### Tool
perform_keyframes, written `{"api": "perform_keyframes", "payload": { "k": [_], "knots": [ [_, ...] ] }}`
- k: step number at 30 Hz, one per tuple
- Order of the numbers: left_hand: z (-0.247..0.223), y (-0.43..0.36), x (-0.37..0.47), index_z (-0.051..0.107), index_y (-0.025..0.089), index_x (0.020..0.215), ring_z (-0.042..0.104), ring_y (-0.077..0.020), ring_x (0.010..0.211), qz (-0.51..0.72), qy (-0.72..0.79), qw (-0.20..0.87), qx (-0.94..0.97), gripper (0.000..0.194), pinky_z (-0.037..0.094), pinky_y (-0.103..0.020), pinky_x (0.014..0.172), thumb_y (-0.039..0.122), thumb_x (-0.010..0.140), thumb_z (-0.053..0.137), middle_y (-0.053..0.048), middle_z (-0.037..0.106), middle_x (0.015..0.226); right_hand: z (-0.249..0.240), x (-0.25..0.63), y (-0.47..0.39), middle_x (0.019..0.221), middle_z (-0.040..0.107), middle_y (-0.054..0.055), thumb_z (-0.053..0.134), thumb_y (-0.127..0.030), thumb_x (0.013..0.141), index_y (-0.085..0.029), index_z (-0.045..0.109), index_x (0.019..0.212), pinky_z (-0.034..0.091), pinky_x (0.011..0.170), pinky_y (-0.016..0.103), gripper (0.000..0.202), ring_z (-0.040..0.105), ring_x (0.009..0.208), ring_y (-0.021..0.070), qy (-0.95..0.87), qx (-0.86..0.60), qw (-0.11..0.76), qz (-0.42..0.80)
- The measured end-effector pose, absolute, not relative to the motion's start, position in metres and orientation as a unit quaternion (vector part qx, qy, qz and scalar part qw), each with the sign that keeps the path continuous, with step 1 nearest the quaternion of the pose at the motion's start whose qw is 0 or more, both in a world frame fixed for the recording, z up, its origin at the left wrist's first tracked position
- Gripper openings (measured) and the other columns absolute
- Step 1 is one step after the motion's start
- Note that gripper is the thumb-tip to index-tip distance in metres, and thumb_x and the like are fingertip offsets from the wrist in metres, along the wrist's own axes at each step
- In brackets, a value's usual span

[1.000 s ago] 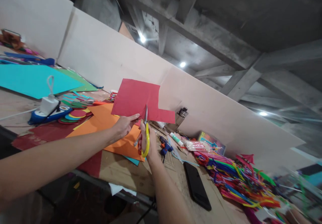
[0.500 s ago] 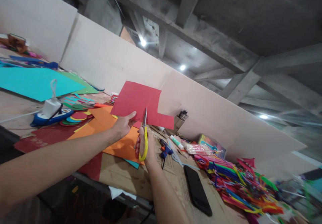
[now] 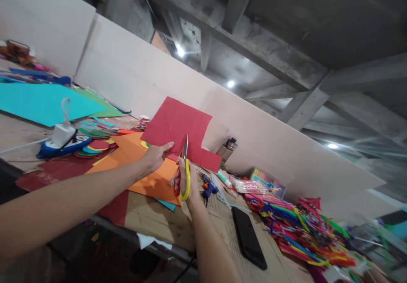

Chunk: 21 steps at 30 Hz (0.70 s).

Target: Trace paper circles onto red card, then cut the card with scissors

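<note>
A sheet of red paper (image 3: 178, 121) is held up above the worktable, its lower left edge pinched in my left hand (image 3: 157, 155) with the thumb on top. My right hand (image 3: 187, 181) grips scissors (image 3: 187, 175) with yellow and red handles. Their metal blades point up and lie against the lower part of the sheet. A strip of the paper sticks out to the right of the blades. Beneath my hands lie orange paper sheets (image 3: 146, 185), partly hidden by my left forearm.
To the right are a black phone (image 3: 249, 236), a blue glue gun (image 3: 208, 187), a glue stick (image 3: 224, 178) and a heap of coloured pipe cleaners (image 3: 305, 232). On the left sit a power strip (image 3: 63, 145), stacked paper discs (image 3: 97, 146) and turquoise sheets (image 3: 41, 102). A bottle (image 3: 227, 151) stands behind.
The red paper has turned slightly clockwise, its right strip dropping a little. The scissors have shifted slightly right. Both hands keep their hold.
</note>
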<state>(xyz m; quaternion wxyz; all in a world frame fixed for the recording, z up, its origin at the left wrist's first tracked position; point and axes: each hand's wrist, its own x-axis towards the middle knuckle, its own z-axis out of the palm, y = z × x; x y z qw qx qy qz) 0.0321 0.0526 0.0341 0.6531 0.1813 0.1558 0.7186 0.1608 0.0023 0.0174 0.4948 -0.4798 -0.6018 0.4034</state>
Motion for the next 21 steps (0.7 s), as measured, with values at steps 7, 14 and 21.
{"api": "perform_keyframes", "payload": {
  "k": [7,14,21],
  "knots": [
    [0.044,0.052,0.022,0.069,0.01,0.067,0.065,-0.0113,0.059,0.696,0.185,0.666,0.196,0.017,0.056,-0.021,0.059,-0.007,0.068,0.072,-0.004,0.073,0.065,0.028,0.168,-0.006,0.053,0.047,-0.01,0.056,-0.064,0.083,-0.021,0.051,0.093,0.033,0.028,0.015,0.044,0.038,0.031,0.0051,-0.623,-0.48,0.471,0.4],
    [0.046,0.062,0.006,0.073,0.012,0.086,0.068,-0.0151,0.066,0.669,0.17,0.669,0.276,0.023,0.058,-0.026,0.063,-0.002,0.068,0.075,-0.006,0.076,0.08,0.031,0.18,-0.007,0.052,0.046,-0.009,0.049,-0.063,0.088,-0.021,0.054,0.091,0.035,0.026,0.018,0.043,0.04,0.031,0.007,-0.641,-0.471,0.45,0.407],
    [0.04,0.071,-0.001,0.072,0.015,0.101,0.071,-0.0168,0.071,0.669,0.153,0.652,0.322,0.037,0.061,-0.029,0.068,0.0,0.067,0.076,-0.005,0.077,0.089,0.033,0.182,-0.007,0.051,0.045,-0.01,0.05,-0.063,0.087,-0.021,0.054,0.092,0.033,0.025,0.017,0.043,0.038,0.031,0.0067,-0.637,-0.493,0.434,0.404]
  ]
}}
